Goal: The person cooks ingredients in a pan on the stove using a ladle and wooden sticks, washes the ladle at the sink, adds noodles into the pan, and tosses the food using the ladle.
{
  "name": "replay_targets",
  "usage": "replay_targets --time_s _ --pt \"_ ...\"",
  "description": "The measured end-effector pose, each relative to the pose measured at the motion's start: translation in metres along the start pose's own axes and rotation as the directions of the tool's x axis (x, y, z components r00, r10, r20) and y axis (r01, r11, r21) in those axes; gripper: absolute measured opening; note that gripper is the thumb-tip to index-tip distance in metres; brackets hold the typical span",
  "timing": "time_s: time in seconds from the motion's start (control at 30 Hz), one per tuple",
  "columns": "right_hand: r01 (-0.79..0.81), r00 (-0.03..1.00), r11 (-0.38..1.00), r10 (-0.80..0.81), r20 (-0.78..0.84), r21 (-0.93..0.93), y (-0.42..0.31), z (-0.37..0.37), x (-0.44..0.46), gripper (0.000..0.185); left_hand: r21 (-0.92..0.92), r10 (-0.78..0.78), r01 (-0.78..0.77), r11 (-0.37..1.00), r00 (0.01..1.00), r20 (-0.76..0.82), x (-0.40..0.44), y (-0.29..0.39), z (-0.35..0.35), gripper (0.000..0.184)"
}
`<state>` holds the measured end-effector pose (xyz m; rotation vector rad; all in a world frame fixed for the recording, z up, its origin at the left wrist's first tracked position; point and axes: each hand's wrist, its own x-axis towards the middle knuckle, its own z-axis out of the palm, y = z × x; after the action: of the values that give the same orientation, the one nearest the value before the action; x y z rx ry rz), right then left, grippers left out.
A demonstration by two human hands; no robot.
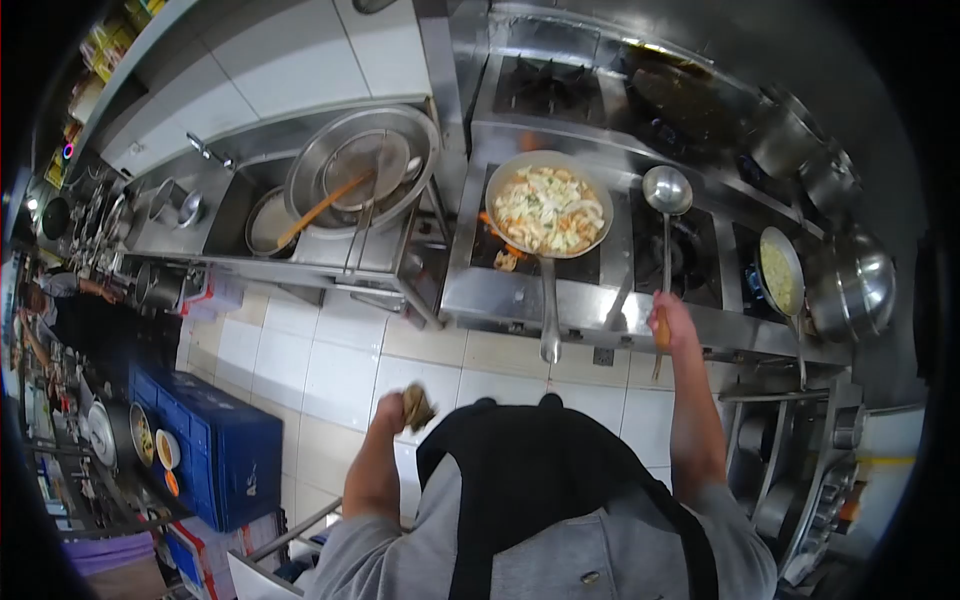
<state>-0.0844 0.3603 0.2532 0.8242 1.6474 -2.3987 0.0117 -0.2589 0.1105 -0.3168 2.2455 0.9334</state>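
My right hand (pixel 676 322) is wrapped around the wooden grip of a long metal ladle (pixel 668 190). The ladle's bowl is up over the stove, to the right of a frying pan (pixel 549 305). In that pan lies a chopped, whitish food mixture (pixel 548 208), with orange flame at its lower left edge. The pan's handle points toward me, and neither hand touches it. Low on the left, my left hand (pixel 390 411) is closed around a bunched brownish cloth (pixel 418 408), held above the floor.
A second pan (pixel 800 345) with pale food sits on a right burner, beside stacked metal bowls (pixel 855 285). Pots (pixel 785 130) stand behind. On the left counter, a wooden-handled strainer (pixel 370 170) rests in a large basin (pixel 425 135). Blue crates (pixel 235 450) stand lower left; another person (pixel 75 310) is far left.
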Motion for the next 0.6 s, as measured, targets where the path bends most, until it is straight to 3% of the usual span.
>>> replay_targets --time_s 0.03,0.1,0.17,0.2,0.23,0.3,0.33,0.37,0.4,0.43,0.47,0.5,0.53,0.6 --pt "0.013 0.999 0.999 -0.014 -0.033 -0.037 -0.003 0.005 -0.018 0.015 0.393 -0.100 0.116 0.912 0.993 -0.060 -0.017 -0.011 -0.001 0.018" --pt "0.017 0.998 0.994 -0.023 -0.062 -0.105 -0.016 0.029 -0.083 0.014 0.146 -0.226 0.232 0.962 0.972 -0.060 -0.055 -0.017 -0.003 0.021" --pt "0.019 1.000 0.991 -0.019 -0.003 -0.130 -0.030 0.056 -0.128 0.014 -0.293 -0.147 0.099 0.951 0.978 -0.146 -0.016 -0.121 0.040 0.023" --pt "0.024 0.999 0.992 -0.018 0.052 -0.126 -0.037 0.071 -0.142 0.015 -0.493 -0.365 0.306 0.815 0.931 -0.027 -0.030 -0.113 0.036 0.024" --pt "0.027 0.995 0.987 -0.012 0.097 -0.161 -0.050 0.092 -0.152 0.015 -0.654 -0.527 0.476 0.588 0.839 0.136 -0.040 -0.105 0.041 0.025" --pt "0.042 0.983 0.979 -0.004 0.185 -0.201 -0.074 0.136 -0.166 0.017 -0.448 -0.441 0.389 0.805 0.897 -0.013 -0.032 -0.107 0.045 0.029" --pt "0.040 0.974 0.973 0.012 0.226 -0.227 -0.085 0.159 -0.170 0.017 0.244 -0.220 0.229 0.942 0.973 -0.066 -0.070 -0.037 0.007 0.028" --pt "0.050 0.954 0.947 0.049 0.296 -0.318 -0.095 0.186 -0.175 0.018 -0.109 -0.234 0.216 0.970 0.953 -0.192 -0.079 -0.017 -0.001 0.027" --pt "0.070 0.930 0.916 0.083 0.357 -0.395 -0.101 0.215 -0.177 0.018 0.232 -0.009 0.064 0.971 0.973 -0.229 -0.069 -0.019 -0.006 0.026" --pt "0.076 0.922 0.916 0.086 0.377 -0.394 -0.106 0.246 -0.178 0.018 0.157 0.054 -0.008 0.988 0.956 -0.290 -0.058 -0.019 -0.012 0.026" --pt "0.119 0.881 0.886 0.114 0.459 -0.448 -0.112 0.280 -0.178 0.021 0.062 0.038 -0.024 0.998 0.972 -0.231 -0.060 -0.002 -0.030 0.027" --pt "0.167 0.837 0.853 0.143 0.529 -0.495 -0.114 0.312 -0.176 0.023 0.119 0.099 -0.071 0.990 0.964 -0.247 -0.041 -0.012 -0.034 0.027" --pt "0.179 0.834 0.854 0.132 0.535 -0.489 -0.112 0.345 -0.173 0.023 0.034 0.066 -0.060 0.998 0.973 -0.223 -0.028 -0.014 -0.044 0.027" --pt "0.256 0.737 0.789 0.215 0.641 -0.559 -0.108 0.417 -0.166 0.024 -0.108 0.027 -0.053 0.993 0.973 -0.229 0.010 -0.036 -0.056 0.031"
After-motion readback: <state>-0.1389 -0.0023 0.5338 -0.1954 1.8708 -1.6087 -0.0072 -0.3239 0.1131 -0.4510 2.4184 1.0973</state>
